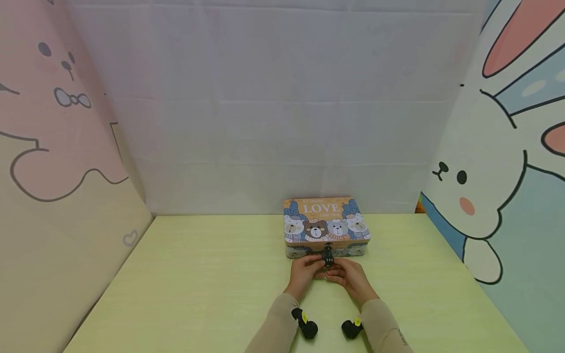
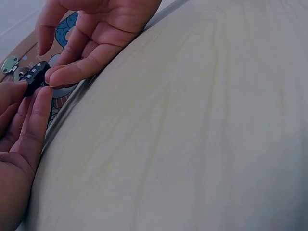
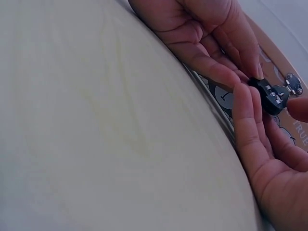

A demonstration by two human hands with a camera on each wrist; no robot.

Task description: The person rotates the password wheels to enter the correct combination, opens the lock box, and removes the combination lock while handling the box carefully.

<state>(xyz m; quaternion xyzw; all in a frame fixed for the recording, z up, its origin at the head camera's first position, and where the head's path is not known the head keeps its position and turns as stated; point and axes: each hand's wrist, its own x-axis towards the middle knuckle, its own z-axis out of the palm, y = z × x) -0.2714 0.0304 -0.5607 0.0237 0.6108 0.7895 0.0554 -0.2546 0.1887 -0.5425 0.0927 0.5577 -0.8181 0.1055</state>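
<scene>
- The lock [image 1: 328,256], small and black, is between the hands, at the middle of the box's front side.
- The left hand [image 1: 306,273] pinches the lock between thumb and bent fingers.
- The right hand [image 1: 351,280] is partly closed at the lock's other side: a fingertip touches it, and the thumb is very near. Whether this hand grips it, I cannot tell.
- In both wrist views some fingertips of the two hands meet or nearly meet just beside the lock.
- The lock's row of pale dials shows in both wrist views; the numbers are too small to read.
- A silver clasp [image 3: 293,84] on the box is right by the lock. Whether the two are linked, I cannot tell.
- The box [image 1: 325,208] lies flat on the worktop [image 1: 198,274], near its back edge, lid down. The lid is orange, with "LOVE" in white above four cartoon bears.
- Both forearms wear beige sleeves [image 1: 383,321], with a black device [image 1: 351,329] by each wrist, marked in yellow.
- A pale, creased backdrop [image 1: 282,113] stands behind the worktop.
- To the left is a pink and cream panel [image 1: 57,235]; to the right, a panel with a white rabbit [image 1: 481,147].
</scene>
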